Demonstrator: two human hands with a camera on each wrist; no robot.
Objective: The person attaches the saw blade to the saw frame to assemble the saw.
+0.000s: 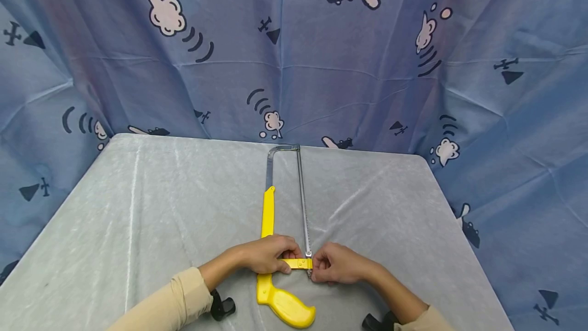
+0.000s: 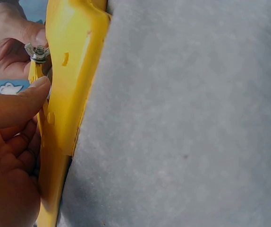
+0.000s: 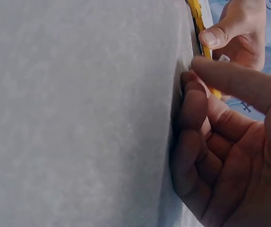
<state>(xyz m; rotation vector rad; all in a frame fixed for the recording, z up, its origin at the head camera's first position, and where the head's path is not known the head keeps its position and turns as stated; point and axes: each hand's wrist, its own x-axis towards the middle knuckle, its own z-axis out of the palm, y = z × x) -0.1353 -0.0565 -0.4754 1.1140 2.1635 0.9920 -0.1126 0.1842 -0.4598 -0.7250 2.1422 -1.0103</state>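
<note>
A hacksaw with a yellow handle lies on the cloth, its metal frame and blade pointing away from the body. My left hand grips the yellow crossbar near the handle, thumb on it. In the left wrist view, the left thumb presses beside the yellow handle, below a silver wing nut. At the crossbar's right end, my right hand has curled fingers and pinches at the wing nut; the contact is partly hidden. The right wrist view shows the right hand's bent fingers.
The table's pale grey cloth has creases and surrounds the saw. Behind it hangs a blue patterned curtain. Black straps and camera parts sit at the wrists, near the left sleeve and the right sleeve.
</note>
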